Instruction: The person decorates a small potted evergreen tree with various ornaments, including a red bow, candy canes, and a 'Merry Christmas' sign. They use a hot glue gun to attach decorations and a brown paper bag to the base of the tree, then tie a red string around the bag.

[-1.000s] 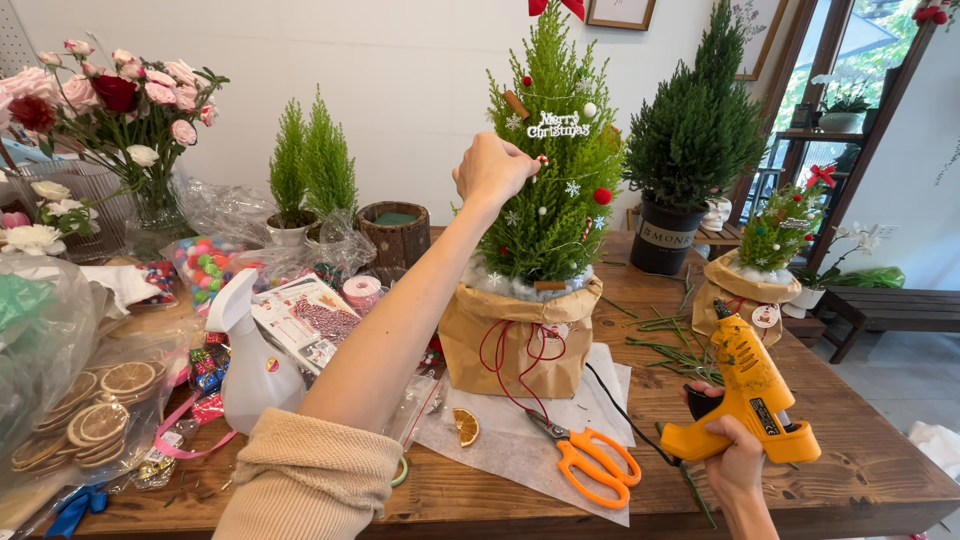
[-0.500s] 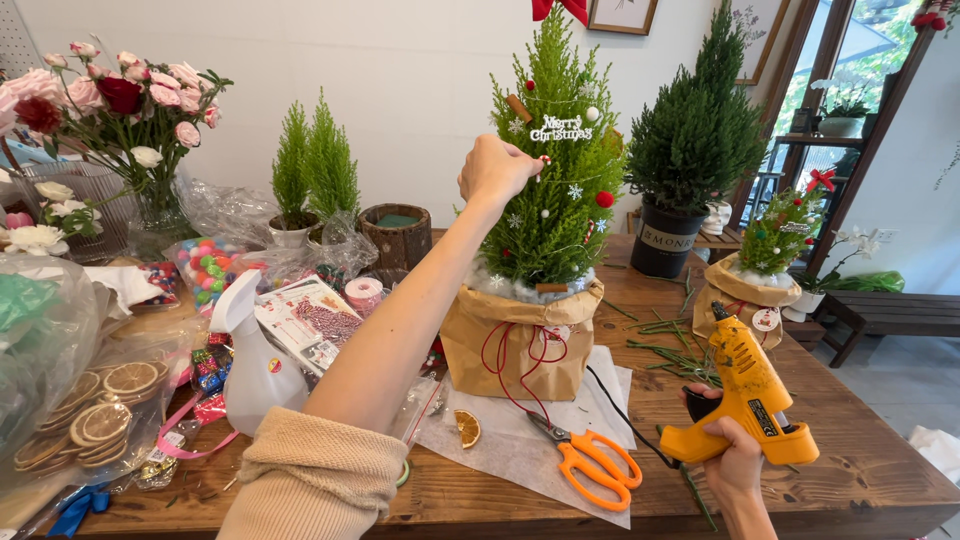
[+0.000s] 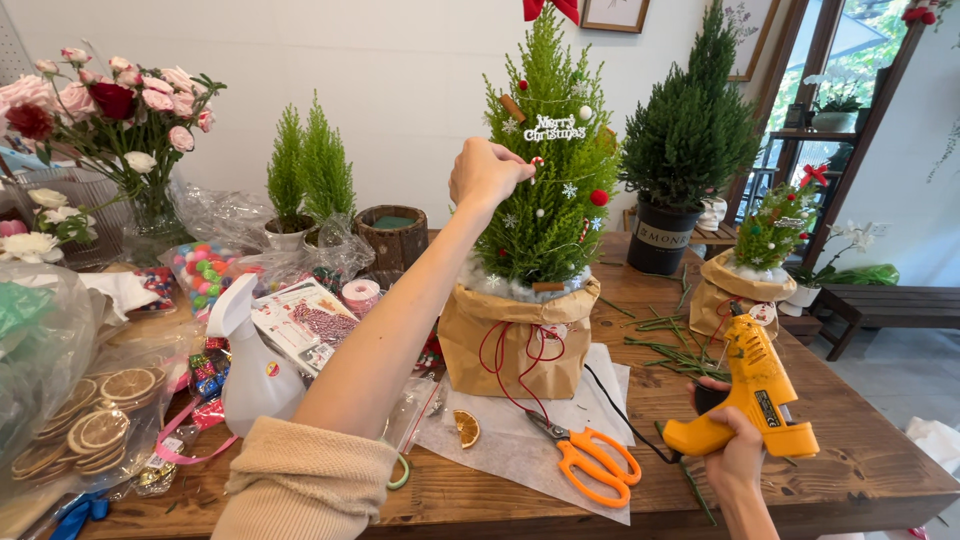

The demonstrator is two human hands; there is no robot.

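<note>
So the little cypress tree (image 3: 548, 190) sits dead centre on the wooden table (image 3: 850, 450), its pot wrapped in a brown paper bag (image 3: 515, 335) tied with red string. Near the top there's a white cut-out greeting sign (image 3: 553, 128), with a red ball (image 3: 598, 198) at about 4 o'clock from it and a white one (image 3: 585, 113) just up at 1 o'clock.

Left hand (image 3: 487, 175) is up against the tree's left side, at roughly 8 o'clock from the sign. Fingers are curled in and pinched on a tiny candy cane ornament (image 3: 537, 161) that pokes out at 2 o'clock from the knuckles, right in the foliage. Can't tell exactly how much of it is held.

Right hand (image 3: 735, 450) is down at 5 o'clock from the tree, fingers wrapped tight around the handle of a yellow glue gun (image 3: 752, 385), nozzle pointing up. Its black cord runs back toward the bag.

Other packaging: a flat printed packet (image 3: 305, 320) with a red-and-white pattern at 9 o'clock from the bag, a white spray bottle (image 3: 255, 365) just below it, and a clear bag of coloured pom-poms (image 3: 205, 275) farther left. Orange scissors (image 3: 590, 460) lie on white tissue paper (image 3: 520, 450) in front of the bag, with a dried orange slice (image 3: 466, 428) at 9 o'clock from them.
</note>
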